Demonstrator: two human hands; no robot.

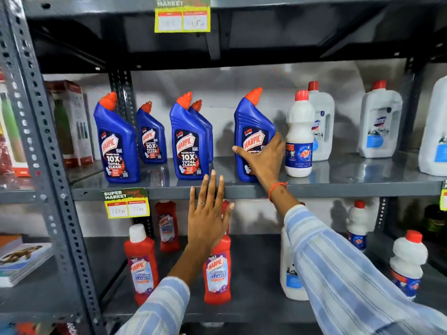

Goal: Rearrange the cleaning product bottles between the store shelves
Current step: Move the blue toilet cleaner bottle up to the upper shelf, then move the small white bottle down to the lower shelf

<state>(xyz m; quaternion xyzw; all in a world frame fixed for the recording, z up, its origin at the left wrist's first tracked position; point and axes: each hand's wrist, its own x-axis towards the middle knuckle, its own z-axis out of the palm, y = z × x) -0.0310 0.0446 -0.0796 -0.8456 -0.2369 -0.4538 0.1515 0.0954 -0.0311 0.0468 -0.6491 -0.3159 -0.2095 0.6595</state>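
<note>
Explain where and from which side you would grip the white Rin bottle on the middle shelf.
Grip the Rin bottle around its narrowed waist above the blue label, coming from the front. It stands upright at the shelf edge; the right hand and a blue Harpic bottle crowd its left, a white jug stands behind.

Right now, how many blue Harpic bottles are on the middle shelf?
5: far left, one behind it, centre front, one tucked behind that, and one under the right hand. More may be hidden.
</note>
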